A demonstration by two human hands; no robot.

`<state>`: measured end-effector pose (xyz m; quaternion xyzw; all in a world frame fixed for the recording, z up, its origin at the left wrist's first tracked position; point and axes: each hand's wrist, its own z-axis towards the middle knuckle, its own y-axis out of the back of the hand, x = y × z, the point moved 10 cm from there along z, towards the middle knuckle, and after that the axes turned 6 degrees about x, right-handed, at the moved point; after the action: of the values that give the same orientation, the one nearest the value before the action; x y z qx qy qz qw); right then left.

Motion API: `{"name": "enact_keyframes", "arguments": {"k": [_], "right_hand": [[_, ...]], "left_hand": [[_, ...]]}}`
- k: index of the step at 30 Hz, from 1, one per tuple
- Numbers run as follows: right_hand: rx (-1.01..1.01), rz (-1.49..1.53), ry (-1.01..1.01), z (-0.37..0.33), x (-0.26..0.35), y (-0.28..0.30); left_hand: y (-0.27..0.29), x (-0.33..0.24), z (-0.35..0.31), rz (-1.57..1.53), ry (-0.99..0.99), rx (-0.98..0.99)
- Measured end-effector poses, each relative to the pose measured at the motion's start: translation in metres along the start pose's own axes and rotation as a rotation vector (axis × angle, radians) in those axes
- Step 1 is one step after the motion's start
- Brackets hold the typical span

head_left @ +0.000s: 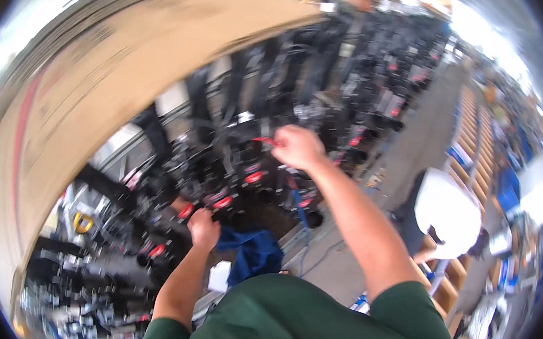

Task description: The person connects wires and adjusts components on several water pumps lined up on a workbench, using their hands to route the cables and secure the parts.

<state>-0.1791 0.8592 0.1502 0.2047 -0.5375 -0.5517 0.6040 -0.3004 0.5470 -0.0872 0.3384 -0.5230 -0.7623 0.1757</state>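
My right hand point(296, 147) is closed, with a thin red strip-like piece point(264, 140) sticking out from its fingers. It is raised over rows of dark machine-like units point(235, 147), blurred by motion. Lower and to the left, my left hand point(203, 229) is closed beside a round red part point(186, 210) on one of these units. What its fingers hold, if anything, is hidden. A dark blue cloth point(254, 252) hangs just right of my left hand, and a white card or paper point(219, 276) lies below it.
Stacked brown cardboard sheets point(161, 27) curve across the upper left. On the right, a person in a white cap point(448, 214) bends beside a wooden slatted rack point(480, 149). A grey walkway point(422, 111) runs along the units, with a blue cable point(301, 230) hanging near it.
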Motion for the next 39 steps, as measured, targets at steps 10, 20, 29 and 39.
{"name": "enact_keyframes", "arguments": {"k": [10,20,29,39], "right_hand": [[-0.012,0.002,-0.019,0.002,-0.019,-0.008],[-0.012,0.030,-0.060,0.009,-0.023,-0.014],[-0.016,0.034,-0.036,0.009,-0.030,-0.017],[0.006,0.049,-0.091,0.008,-0.037,-0.015]], "left_hand": [[-0.022,0.034,-0.008,-0.028,0.111,0.122],[-0.007,0.065,-0.082,-0.074,0.042,0.044],[-0.006,-0.007,-0.157,-0.135,-0.057,0.061],[-0.014,-0.031,-0.177,0.005,-0.478,0.257]]}}
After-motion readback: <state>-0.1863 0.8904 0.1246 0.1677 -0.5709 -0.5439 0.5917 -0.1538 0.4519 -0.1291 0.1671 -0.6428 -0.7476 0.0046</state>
